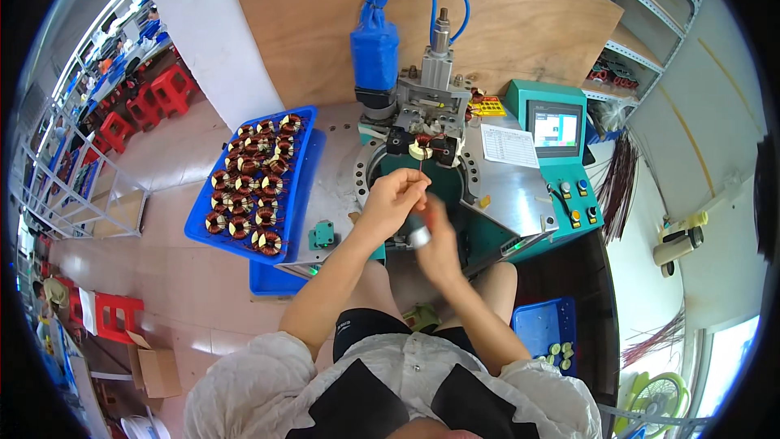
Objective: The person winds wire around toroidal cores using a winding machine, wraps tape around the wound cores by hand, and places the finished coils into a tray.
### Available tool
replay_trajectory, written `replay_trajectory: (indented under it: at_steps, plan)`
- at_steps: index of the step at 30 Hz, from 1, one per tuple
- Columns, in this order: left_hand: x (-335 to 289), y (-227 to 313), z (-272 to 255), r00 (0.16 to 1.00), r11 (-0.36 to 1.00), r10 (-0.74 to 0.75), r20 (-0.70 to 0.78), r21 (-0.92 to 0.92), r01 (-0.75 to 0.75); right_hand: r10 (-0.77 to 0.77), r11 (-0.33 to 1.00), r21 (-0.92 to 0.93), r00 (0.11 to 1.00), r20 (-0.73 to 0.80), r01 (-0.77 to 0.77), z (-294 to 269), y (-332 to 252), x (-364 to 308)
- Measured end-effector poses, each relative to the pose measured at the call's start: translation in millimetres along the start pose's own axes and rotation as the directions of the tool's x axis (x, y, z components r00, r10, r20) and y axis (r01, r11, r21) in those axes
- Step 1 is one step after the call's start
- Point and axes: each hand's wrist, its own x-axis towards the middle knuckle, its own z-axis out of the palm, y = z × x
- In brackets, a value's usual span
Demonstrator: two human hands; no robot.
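Observation:
A toroidal coil (421, 149) with copper winding and a pale core sits clamped between black jaws of the winding machine (439, 73). From it a thin wire (420, 167) runs down to my left hand (392, 202), whose fingers pinch it just below the coil. Beside and slightly below, my right hand (439, 245) is smeared by motion. Its fingers are curled round a silver-and-dark cylindrical thing (418, 236), too blurred to name. The two hands nearly meet at the fingertips.
A blue tray (195, 223) of wound coils (266, 187) stands on the left. To the right are a control panel (556, 134) with buttons and a paper sheet (509, 145). A blue bin (528, 327) holding pale rings (561, 351) sits low right, and dark wires (621, 187) hang beyond the panel.

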Motion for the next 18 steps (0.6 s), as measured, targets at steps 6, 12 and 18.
replay_trajectory:
  at_steps: [6, 12, 18]
  plan:
    - [-29, 40, -11, 0.997, 0.974, -0.075, 0.029, -0.212, 0.079, -0.11, 0.983, -0.121, 0.967, 0.231, 0.141, -21, -66, 30]
    - [-29, 44, -6, 0.991, 0.984, 0.12, -0.059, -0.122, -0.127, -0.175, 0.769, -0.609, 0.98, 0.09, 0.193, -29, -74, 176]
    - [-22, 14, -2, 0.946, 0.902, 0.26, -0.194, 0.399, -0.166, -0.395, 0.755, -0.511, 0.907, 0.145, 0.41, -24, -80, 136]
